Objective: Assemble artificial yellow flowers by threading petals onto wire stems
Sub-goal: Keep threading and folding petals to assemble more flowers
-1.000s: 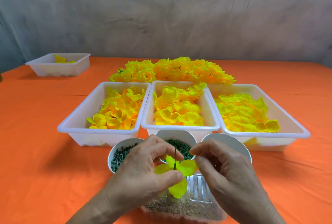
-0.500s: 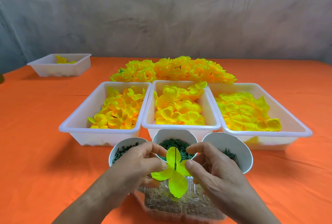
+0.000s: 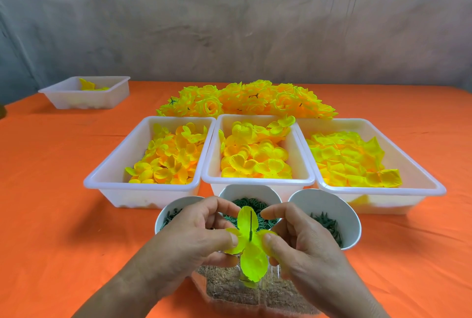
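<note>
At the near edge of the table (image 3: 51,215), a petal (image 3: 251,259) on a stem (image 3: 251,225).
The left hand (image 3: 194,238) and the right hand (image 3: 306,248) pinch its side lobes; the stem stands upright through it.

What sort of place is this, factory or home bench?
Probably a small hand-assembly station for artificial flowers, home or workshop unclear. Cues: white trays of sorted yellow petals, cups of green parts, a pile of finished flowers on an orange table.
</note>
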`<state>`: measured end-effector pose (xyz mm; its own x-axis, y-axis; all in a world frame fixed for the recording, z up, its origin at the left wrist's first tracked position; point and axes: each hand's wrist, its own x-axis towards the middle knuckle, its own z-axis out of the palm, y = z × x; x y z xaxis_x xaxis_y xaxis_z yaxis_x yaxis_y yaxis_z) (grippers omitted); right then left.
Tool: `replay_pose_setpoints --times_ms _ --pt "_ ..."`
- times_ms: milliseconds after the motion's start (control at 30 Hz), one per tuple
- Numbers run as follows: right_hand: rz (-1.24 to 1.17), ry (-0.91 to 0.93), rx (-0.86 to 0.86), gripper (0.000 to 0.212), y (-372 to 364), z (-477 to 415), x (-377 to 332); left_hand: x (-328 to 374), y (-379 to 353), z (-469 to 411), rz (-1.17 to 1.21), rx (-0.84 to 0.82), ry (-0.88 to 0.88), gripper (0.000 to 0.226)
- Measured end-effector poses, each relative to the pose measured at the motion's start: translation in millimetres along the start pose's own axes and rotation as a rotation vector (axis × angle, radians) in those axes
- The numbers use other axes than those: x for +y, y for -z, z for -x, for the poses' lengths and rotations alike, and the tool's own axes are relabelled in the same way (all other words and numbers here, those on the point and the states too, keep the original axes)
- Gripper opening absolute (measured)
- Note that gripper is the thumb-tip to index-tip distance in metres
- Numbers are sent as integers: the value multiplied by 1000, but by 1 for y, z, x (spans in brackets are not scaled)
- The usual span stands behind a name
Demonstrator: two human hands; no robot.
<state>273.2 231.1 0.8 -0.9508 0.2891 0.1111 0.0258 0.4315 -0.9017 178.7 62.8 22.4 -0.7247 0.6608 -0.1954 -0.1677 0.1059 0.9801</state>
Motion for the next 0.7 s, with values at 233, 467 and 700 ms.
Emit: replay_pose_setpoints --times_ms 233,467,700 --pt "-66 18 12 24 0 0 -3 2 -2 0 35 1 -14 44" --pt "-127 43 6 24 1 1 -7 4 -5 1 -4 -13 1 45" --pt "-283 22 -29 13 3 3 -13 8 -10 1 37 -19 4 46"
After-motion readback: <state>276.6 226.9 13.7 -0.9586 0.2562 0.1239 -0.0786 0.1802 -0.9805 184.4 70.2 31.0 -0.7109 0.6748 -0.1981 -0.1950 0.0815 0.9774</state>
